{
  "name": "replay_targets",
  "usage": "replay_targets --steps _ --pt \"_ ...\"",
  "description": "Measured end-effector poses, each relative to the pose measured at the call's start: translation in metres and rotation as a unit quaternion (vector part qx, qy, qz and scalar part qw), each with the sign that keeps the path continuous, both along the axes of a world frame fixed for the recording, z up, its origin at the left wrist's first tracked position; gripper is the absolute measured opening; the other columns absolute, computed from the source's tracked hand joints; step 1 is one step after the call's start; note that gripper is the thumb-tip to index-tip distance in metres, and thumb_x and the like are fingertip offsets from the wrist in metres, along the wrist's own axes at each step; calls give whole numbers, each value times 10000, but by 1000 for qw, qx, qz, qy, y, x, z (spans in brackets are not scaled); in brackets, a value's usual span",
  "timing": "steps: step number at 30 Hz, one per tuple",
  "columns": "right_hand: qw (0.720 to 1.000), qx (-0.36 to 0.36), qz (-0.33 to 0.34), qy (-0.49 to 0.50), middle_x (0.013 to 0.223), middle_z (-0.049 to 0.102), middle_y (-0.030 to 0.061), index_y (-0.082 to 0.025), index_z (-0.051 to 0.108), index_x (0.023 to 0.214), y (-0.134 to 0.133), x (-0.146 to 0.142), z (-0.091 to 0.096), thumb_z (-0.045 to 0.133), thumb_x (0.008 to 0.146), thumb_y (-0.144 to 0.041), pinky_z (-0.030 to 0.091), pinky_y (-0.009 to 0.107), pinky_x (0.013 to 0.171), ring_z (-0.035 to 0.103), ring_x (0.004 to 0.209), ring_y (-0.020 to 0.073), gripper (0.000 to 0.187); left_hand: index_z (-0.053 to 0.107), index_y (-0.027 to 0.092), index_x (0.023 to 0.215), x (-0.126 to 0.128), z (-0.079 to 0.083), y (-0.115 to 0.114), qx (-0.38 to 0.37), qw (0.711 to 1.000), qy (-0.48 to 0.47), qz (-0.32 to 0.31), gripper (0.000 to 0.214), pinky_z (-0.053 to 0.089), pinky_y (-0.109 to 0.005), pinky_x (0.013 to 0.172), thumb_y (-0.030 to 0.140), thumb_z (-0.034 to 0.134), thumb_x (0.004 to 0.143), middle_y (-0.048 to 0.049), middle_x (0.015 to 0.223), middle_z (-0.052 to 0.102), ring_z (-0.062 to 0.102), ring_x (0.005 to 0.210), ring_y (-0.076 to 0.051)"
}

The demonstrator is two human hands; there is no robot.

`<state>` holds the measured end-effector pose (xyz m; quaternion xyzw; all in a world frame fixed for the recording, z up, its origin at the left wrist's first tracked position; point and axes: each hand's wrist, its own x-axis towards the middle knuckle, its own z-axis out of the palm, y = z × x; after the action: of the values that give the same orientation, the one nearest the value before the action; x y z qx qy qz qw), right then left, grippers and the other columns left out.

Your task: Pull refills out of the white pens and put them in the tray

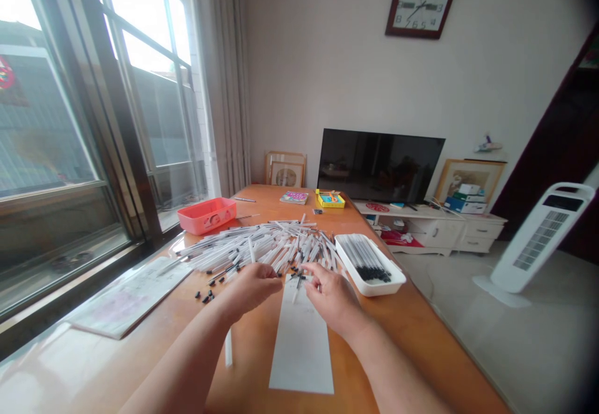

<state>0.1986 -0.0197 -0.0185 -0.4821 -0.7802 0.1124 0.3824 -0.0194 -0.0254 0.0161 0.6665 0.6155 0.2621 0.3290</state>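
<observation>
My left hand (258,286) is closed, thumb and fingers together, above the near edge of a pile of clear pen barrels (248,245). Whatever it pinches is hidden. My right hand (333,295) is to its right over a white sheet of paper (302,351), thumb and forefinger apart, other fingers curled. Small black pen parts (299,275) lie between the hands by its fingertips. A thin black-and-white pen piece (296,292) points down over the paper. Loose black caps (204,296) are left of my left hand. One pale barrel (228,346) shows beside my left wrist.
Right of the pile, a white tray (395,284) holds a row of clear pens with black ends. A pink box (206,215) stands at the back left. A flat booklet (126,301) lies along the left side. A yellow box (330,199) is at the far end.
</observation>
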Motion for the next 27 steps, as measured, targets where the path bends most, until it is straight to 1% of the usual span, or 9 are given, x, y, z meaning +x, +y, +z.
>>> replay_targets --steps 2,7,10,13,14,17,20,23,27 --pt "1000 11 22 -11 857 718 -3 -305 657 1237 -1 -3 0 585 842 -176 447 237 677 632 724 161 422 640 169 682 5 0 -4 -26 996 -84 -28 152 231 -265 524 313 592 699 35 562 452 352 526 -115" --pt "999 37 33 -18 916 726 30 -241 705 955 0 -2 -1 546 861 -135 459 248 765 659 845 181 213 707 159 790 11 9 -10 -39 986 -154 -53 240 294 -249 577 381 653 717 8 659 551 437 621 -133" --pt "999 51 13 3 906 725 44 -224 682 963 2 3 -1 487 925 -167 459 261 779 666 862 192 206 717 164 863 4 9 -3 -1 986 -167 -20 289 324 -251 598 416 613 767 -9 717 608 479 650 -144" --pt "998 64 -10 27 931 725 63 -214 677 1020 3 8 2 439 980 -232 463 278 786 668 882 207 242 716 172 848 -7 -1 11 71 992 -58 92 242 314 -266 576 342 561 772 -14 682 626 489 611 -153" --pt "997 68 -16 34 939 725 68 -212 679 1037 3 9 3 435 987 -247 465 282 789 668 890 212 252 712 179 815 -10 -6 16 89 990 0 105 217 310 -272 574 319 554 769 -16 656 621 502 611 -162" --pt "995 75 -29 55 941 726 75 -208 690 1061 3 9 6 433 998 -279 474 288 799 669 897 218 274 690 213 725 -14 -20 24 127 973 163 105 162 318 -295 605 261 538 754 -35 712 666 561 682 -196" --pt "994 77 -34 71 932 728 79 -207 703 1047 2 8 6 423 1008 -311 482 289 804 672 893 218 300 683 246 762 -10 -29 26 146 950 258 94 131 349 -323 668 266 555 744 -47 878 712 595 825 -249" --pt "993 78 -34 79 925 728 78 -207 708 1037 3 8 6 422 1009 -329 485 287 799 674 885 216 312 669 253 799 -5 -32 27 153 936 303 97 112 377 -365 750 282 572 751 -55 951 715 592 937 -287" --pt "994 73 -33 80 915 723 78 -199 707 1031 2 9 7 417 1012 -336 479 287 802 668 878 215 322 664 243 807 1 -31 28 149 931 319 98 110 381 -416 836 304 580 770 -74 971 715 582 991 -304"
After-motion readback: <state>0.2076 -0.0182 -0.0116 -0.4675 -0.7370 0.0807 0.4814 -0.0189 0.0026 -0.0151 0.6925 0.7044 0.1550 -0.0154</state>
